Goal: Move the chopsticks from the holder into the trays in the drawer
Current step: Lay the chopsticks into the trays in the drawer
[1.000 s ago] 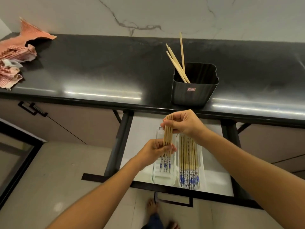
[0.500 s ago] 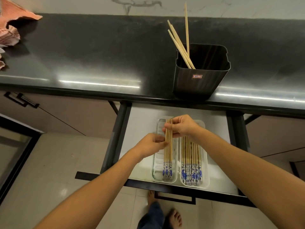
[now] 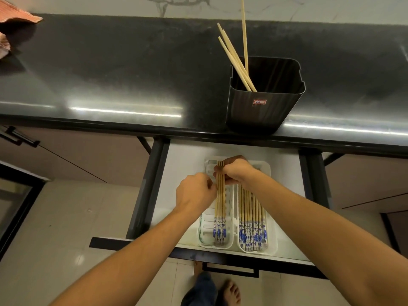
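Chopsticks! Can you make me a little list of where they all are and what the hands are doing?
holder: black, on the dark counter, three plain chopsticks sticking out
drawer: open, two white trays side by side
left tray: a small bundle going in, blue-patterned ends toward the person
right tray: a full row of chopsticks lying flat
right hand: gripping the bundle's far end
left hand: touching the bundle's side
counter corner: a reddish cloth
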